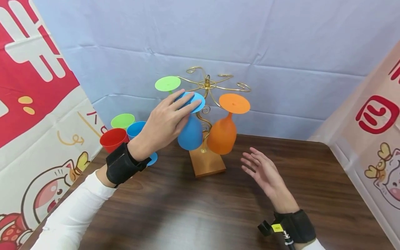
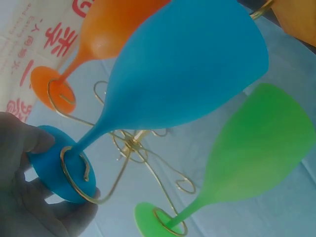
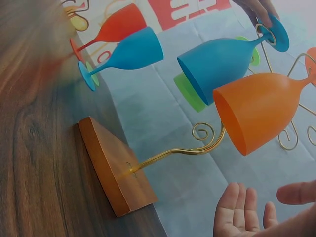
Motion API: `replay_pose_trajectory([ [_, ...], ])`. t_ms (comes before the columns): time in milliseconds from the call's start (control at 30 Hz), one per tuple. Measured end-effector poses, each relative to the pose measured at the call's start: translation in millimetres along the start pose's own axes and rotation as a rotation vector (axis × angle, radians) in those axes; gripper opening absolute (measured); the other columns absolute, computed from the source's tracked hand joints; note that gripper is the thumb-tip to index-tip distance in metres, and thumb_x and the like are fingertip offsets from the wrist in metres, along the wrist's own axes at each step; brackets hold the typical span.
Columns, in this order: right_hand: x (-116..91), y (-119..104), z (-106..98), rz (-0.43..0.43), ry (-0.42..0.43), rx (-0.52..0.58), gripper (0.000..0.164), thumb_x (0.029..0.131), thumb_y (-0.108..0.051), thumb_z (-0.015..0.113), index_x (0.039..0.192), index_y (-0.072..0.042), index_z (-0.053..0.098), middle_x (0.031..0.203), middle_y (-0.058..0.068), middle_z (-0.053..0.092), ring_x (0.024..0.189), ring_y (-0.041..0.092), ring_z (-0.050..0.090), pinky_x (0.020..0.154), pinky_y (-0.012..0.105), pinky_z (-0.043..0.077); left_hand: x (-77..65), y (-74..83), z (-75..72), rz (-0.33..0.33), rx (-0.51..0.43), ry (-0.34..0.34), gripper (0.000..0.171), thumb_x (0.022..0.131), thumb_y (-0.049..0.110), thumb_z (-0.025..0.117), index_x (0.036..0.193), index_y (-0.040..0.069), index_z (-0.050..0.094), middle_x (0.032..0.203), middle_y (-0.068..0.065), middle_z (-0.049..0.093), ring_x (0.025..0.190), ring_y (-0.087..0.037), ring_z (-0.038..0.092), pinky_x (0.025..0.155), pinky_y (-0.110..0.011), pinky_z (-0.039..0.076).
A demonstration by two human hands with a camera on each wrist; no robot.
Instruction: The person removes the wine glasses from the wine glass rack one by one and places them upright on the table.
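My left hand (image 1: 165,119) pinches the round foot of a blue plastic goblet (image 1: 191,133) between thumb and fingers. The goblet hangs bowl down, and in the left wrist view its stem sits inside a curled hook (image 2: 66,170) of a gold wire rack (image 1: 207,83). To its right an orange goblet (image 1: 223,134) hangs upside down from another arm. A green goblet (image 2: 259,143) hangs the same way on the left, mostly hidden behind my hand in the head view. My right hand (image 1: 264,170) is held above the table with fingers spread, holding nothing.
Upright on the table at left stand a red goblet (image 1: 113,139), a green goblet (image 1: 123,121) and a blue goblet (image 1: 136,128), partly behind my left forearm. The rack's square base (image 1: 207,165) rests on the dark wood table (image 1: 250,211). A pale cloth (image 1: 281,80) hangs behind.
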State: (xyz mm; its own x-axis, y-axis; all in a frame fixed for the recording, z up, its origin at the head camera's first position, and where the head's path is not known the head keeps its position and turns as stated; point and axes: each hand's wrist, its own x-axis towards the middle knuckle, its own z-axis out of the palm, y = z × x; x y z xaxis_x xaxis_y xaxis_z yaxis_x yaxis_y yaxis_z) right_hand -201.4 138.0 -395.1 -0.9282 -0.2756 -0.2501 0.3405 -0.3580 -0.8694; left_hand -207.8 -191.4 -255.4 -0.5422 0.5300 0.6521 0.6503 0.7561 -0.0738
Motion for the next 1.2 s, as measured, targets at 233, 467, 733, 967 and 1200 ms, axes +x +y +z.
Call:
replay_pose_trajectory([
  [233,-1.1,-1.6,0.7,-0.007,0.002,0.003,0.029,0.11,-0.026,0.047,0.139,-0.022,0.043,0.11,-0.013,0.068,0.112,0.006,0.063,0.097,0.023,0.053,10.4,2.4,2.7,0.003,0.016,-0.04,0.046,0.102,0.016,0.064,0.147,0.014,0.057,0.152,-0.016,0.055,0.145,-0.04,0.044,0.12,-0.052,0.039],
  [467,-1.7,-1.3,1.9,-0.003,0.006,0.016,0.024,0.11,-0.025,0.046,0.133,-0.024,0.049,0.109,-0.012,0.067,0.111,0.006,0.063,0.097,0.022,0.053,21.5,2.4,2.6,-0.045,0.017,-0.085,0.047,0.103,0.022,0.062,0.148,0.014,0.055,0.155,-0.017,0.051,0.147,-0.04,0.042,0.124,-0.05,0.034],
  [733,-1.8,-0.5,-0.6,0.0,0.003,0.013,0.024,0.11,-0.027,0.048,0.133,-0.024,0.049,0.109,-0.013,0.067,0.11,0.006,0.063,0.096,0.022,0.053,20.6,3.0,2.8,-0.115,0.005,-0.071,0.045,0.104,0.026,0.061,0.148,0.017,0.056,0.153,-0.016,0.053,0.146,-0.039,0.044,0.123,-0.05,0.035],
  [967,-1.5,1.6,-2.1,0.013,-0.001,0.024,0.026,0.109,-0.027,0.049,0.135,-0.024,0.048,0.108,-0.012,0.067,0.108,0.005,0.063,0.096,0.021,0.053,11.5,2.4,-1.3,-0.117,-0.013,-0.069,0.046,0.102,0.024,0.063,0.147,0.018,0.057,0.152,-0.015,0.054,0.147,-0.038,0.042,0.122,-0.051,0.036],
  [1200,-0.6,2.4,-1.5,0.021,-0.009,0.02,0.028,0.11,-0.027,0.048,0.137,-0.024,0.046,0.11,-0.013,0.066,0.11,0.005,0.062,0.097,0.021,0.052,3.9,0.5,-9.9,-0.131,0.008,-0.071,0.045,0.102,0.024,0.064,0.146,0.016,0.058,0.152,-0.017,0.054,0.146,-0.039,0.043,0.121,-0.051,0.038],
])
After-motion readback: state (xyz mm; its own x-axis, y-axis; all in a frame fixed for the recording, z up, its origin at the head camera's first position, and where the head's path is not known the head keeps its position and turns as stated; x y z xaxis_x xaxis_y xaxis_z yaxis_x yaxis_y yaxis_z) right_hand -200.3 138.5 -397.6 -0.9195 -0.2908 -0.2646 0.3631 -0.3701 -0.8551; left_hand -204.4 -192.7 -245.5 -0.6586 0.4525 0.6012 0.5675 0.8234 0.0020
